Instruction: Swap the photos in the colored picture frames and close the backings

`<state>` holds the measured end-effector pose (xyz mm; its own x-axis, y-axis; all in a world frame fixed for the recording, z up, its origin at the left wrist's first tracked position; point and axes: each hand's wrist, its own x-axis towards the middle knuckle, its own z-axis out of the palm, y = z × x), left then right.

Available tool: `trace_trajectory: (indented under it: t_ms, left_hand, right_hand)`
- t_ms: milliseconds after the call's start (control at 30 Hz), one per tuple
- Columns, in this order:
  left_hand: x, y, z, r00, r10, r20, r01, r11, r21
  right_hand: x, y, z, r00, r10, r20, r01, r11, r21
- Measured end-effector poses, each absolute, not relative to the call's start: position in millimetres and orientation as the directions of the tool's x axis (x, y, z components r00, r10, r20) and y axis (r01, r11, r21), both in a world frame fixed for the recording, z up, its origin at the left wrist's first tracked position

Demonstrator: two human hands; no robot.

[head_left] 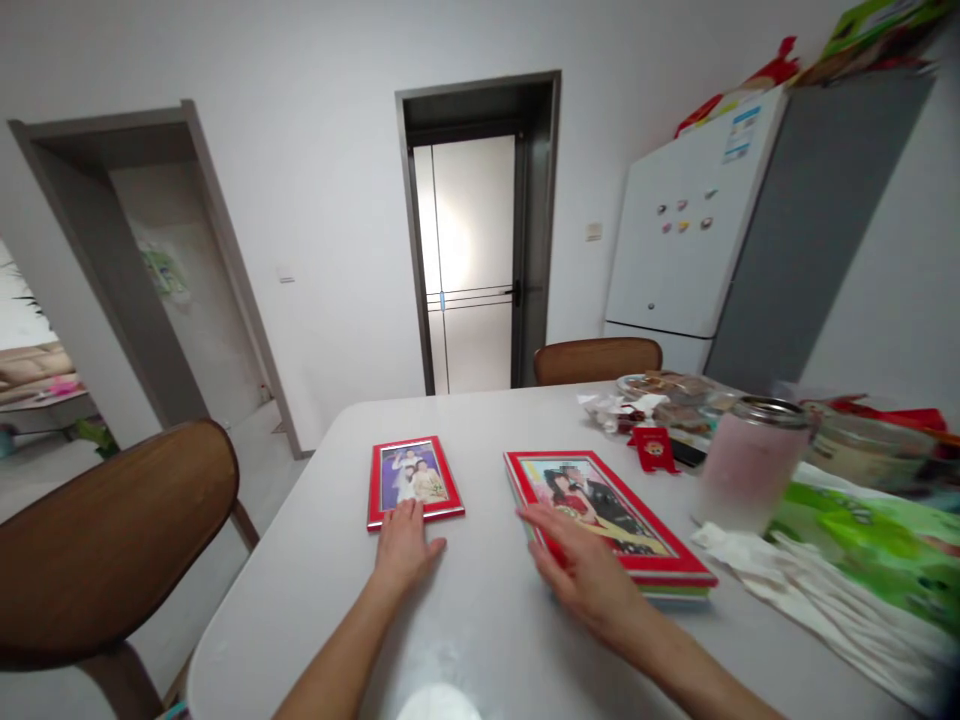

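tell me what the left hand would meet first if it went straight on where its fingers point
Likely the small red rectangular photo frame; the left hand overlaps its near edge in this view, though whether they touch is unclear.

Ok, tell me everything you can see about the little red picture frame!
The small frame is a rectangle with a shiny red border and silvery trim, possibly plastic. Inside, a photo shows people in pale clothes against purple. It lies face up on the white table, left of a bigger red frame, not touching it. Fingers of the left hand overlap its near edge, seemingly resting there.
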<state>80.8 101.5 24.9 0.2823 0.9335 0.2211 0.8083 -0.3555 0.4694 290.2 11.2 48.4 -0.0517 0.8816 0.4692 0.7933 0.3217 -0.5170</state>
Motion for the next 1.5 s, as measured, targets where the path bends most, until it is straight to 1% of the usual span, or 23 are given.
trace_trajectory:
  t_ms: [33, 67, 200, 267, 333, 400, 467, 533, 600, 667, 700, 767, 833, 933, 1000, 1067, 1133, 1200, 1267, 1333, 1433, 1500]
  left_hand:
    - [75, 100, 26, 0.294, 0.932, 0.212, 0.823, -0.36, 0.44]
    - [71, 95, 28, 0.309, 0.929, 0.206, 0.833, -0.369, 0.413]
    - [63, 48, 28, 0.38, 0.905, 0.189, 0.84, -0.424, 0.339]
    - [60, 18, 20, 0.418, 0.889, 0.187, 0.829, -0.458, 0.321]
    - [56, -8, 6, 0.5, 0.838, 0.22, 0.786, -0.546, 0.291]
    - [53, -26, -7, 0.57, 0.777, 0.269, 0.743, -0.627, 0.235]
    - [51, -37, -14, 0.571, 0.753, 0.326, 0.731, -0.648, 0.215]
    - [49, -41, -9, 0.507, 0.763, 0.401, 0.724, -0.63, 0.281]
    - [48, -43, 6, 0.41, 0.781, 0.471, 0.674, -0.608, 0.42]
    - [49, -43, 23, 0.259, 0.827, 0.499, 0.581, -0.546, 0.604]
    - [49, -42, 30, 0.168, 0.858, 0.485, 0.517, -0.495, 0.698]
    - [50, -42, 39, -0.007, 0.911, 0.412, 0.352, -0.383, 0.854]
    - [49, -40, 39, -0.118, 0.938, 0.325, 0.171, -0.303, 0.937]
    - [42, -37, 28, -0.134, 0.965, 0.227, -0.036, -0.234, 0.972]
    - [34, -36, 18, -0.081, 0.982, 0.17, -0.1, -0.178, 0.979]
    - [25, -36, 8, -0.039, 0.991, 0.126, -0.053, -0.128, 0.99]
    - [17, -38, 0, -0.034, 0.992, 0.124, 0.122, -0.119, 0.985]
    - [10, -39, -6, -0.031, 0.985, 0.171, 0.343, -0.15, 0.927]
    - [5, -40, -9, 0.014, 0.975, 0.222, 0.515, -0.198, 0.834]
    - [2, -40, -11, 0.077, 0.965, 0.249, 0.623, -0.242, 0.744]
    - [0, -40, -16, 0.151, 0.949, 0.278, 0.717, -0.298, 0.631]
    - [-1, -41, -22, 0.181, 0.939, 0.293, 0.761, -0.322, 0.564]
  right_hand:
    - [272, 11, 43, -0.118, 0.887, 0.446, 0.773, 0.364, -0.52]
    - [256, 13, 35, -0.142, 0.894, 0.424, 0.762, 0.373, -0.53]
    - [230, 28, 6, -0.049, 0.946, 0.319, 0.775, 0.237, -0.586]
    - [230, 32, -1, -0.028, 0.955, 0.295, 0.753, 0.214, -0.622]
    - [231, 31, -2, -0.024, 0.956, 0.294, 0.7, 0.226, -0.677]
    - [233, 27, -1, -0.002, 0.956, 0.292, 0.616, 0.232, -0.753]
    - [234, 22, 3, 0.054, 0.964, 0.259, 0.5, 0.198, -0.843]
    - [235, 18, 10, 0.144, 0.97, 0.197, 0.355, 0.135, -0.925]
    - [233, 12, 20, 0.202, 0.97, 0.135, 0.196, 0.095, -0.976]
    - [225, 4, 31, 0.151, 0.979, 0.136, 0.101, 0.122, -0.987]
    - [219, -1, 36, 0.084, 0.982, 0.168, 0.099, 0.159, -0.982]
    - [205, -10, 42, -0.08, 0.961, 0.266, 0.171, 0.276, -0.946]
    - [192, -17, 40, -0.226, 0.908, 0.352, 0.277, 0.407, -0.871]
    - [182, -20, 26, -0.341, 0.851, 0.399, 0.438, 0.519, -0.734]
    - [183, -19, 15, -0.379, 0.837, 0.394, 0.547, 0.546, -0.634]
    - [187, -19, 6, -0.428, 0.817, 0.387, 0.622, 0.577, -0.53]
    - [191, -21, 1, -0.477, 0.79, 0.385, 0.657, 0.612, -0.441]
    - [192, -24, -1, -0.499, 0.778, 0.382, 0.681, 0.624, -0.382]
    - [189, -27, -2, -0.494, 0.785, 0.373, 0.709, 0.613, -0.349]
    - [185, -30, 0, -0.49, 0.797, 0.353, 0.734, 0.596, -0.327]
    - [181, -33, 5, -0.499, 0.813, 0.299, 0.75, 0.578, -0.321]
    - [180, -34, 11, -0.5, 0.822, 0.271, 0.747, 0.568, -0.345]
